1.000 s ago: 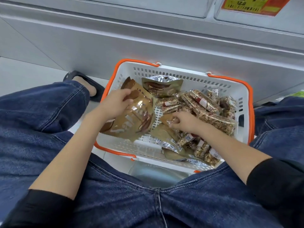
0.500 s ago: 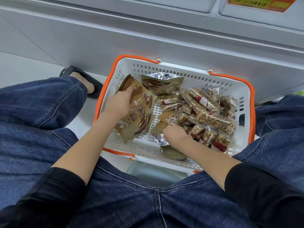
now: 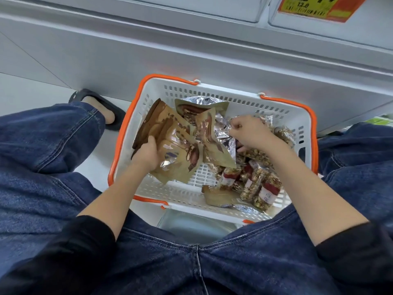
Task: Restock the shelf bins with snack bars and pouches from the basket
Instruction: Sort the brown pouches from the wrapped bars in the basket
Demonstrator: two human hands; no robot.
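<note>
A white basket [image 3: 174, 192] with orange handles stands on the floor between my knees. My left hand [image 3: 145, 155] grips a fanned stack of brown snack pouches [image 3: 170, 145] over the basket's left half. My right hand [image 3: 249, 133] pinches the silver edge of another brown pouch [image 3: 214, 141], lifted and tilted beside the stack. Clear-wrapped nut bars [image 3: 255, 186] with red labels lie heaped in the basket's right half. One more pouch [image 3: 219, 198] lies flat at the near wall, and another [image 3: 200, 107] leans at the far wall.
The grey shelf base [image 3: 191, 52] rises right behind the basket. White shelf bins and an orange price tag [image 3: 321, 7] show at the top edge. My jeans-clad legs flank the basket. A foot in a dark slipper [image 3: 102, 107] rests at the left.
My right hand has moved from the near side of the bar pile to the far middle and raised a pouch by its edge. My left hand's pouch stack has fanned wider.
</note>
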